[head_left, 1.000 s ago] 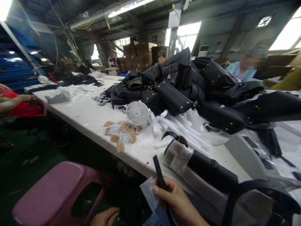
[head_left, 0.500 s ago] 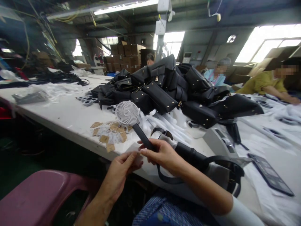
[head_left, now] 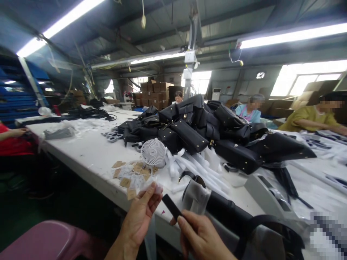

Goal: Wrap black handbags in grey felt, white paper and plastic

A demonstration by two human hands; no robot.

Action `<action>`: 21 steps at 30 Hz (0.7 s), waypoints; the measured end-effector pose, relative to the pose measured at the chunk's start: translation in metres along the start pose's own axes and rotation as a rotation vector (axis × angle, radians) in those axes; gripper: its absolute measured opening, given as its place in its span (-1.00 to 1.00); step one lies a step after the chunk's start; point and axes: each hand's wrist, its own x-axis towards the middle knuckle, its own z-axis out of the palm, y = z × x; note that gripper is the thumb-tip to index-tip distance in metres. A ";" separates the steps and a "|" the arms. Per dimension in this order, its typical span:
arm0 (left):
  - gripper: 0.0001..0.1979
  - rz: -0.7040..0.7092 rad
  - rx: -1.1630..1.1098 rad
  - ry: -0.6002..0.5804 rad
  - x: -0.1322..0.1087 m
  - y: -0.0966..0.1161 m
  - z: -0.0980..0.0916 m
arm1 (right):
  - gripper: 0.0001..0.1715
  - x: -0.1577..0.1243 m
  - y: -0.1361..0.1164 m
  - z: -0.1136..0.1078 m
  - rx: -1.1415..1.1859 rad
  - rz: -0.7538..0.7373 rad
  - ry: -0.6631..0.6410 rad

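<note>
My left hand pinches a thin, translucent piece of plastic film above the table edge. Close to its right, my right hand grips a flat black strap between thumb and fingers; the strap's squared end points up and left. A black handbag, partly wrapped in translucent film, lies on the white table beyond my right hand. Brown and white hang tags are scattered past my left hand. Behind them stands a round white fan.
A large heap of black handbags fills the table's middle, with white padded rolls before it. A grey open box sits to the right. A pink stool stands lower left. Co-workers sit across the table; another person is far left.
The view has tilted upward. My right hand has drawn back toward me and right, with the strap still in it. My hands, close together before, are now farther apart.
</note>
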 end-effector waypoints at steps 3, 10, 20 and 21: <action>-0.90 -0.039 -0.025 0.012 -0.004 -0.001 0.003 | -0.22 0.003 0.003 -0.001 -0.059 -0.026 0.022; -0.87 -0.104 -0.032 0.042 -0.006 -0.004 0.003 | -0.22 0.007 0.000 -0.004 -0.076 -0.075 0.050; -0.91 -0.038 0.071 -0.054 -0.011 -0.007 0.003 | -0.36 0.008 -0.006 0.000 -0.126 -0.052 0.049; -0.91 -0.034 0.102 -0.100 -0.012 -0.009 0.002 | -0.40 0.010 -0.008 0.000 -0.133 -0.045 0.040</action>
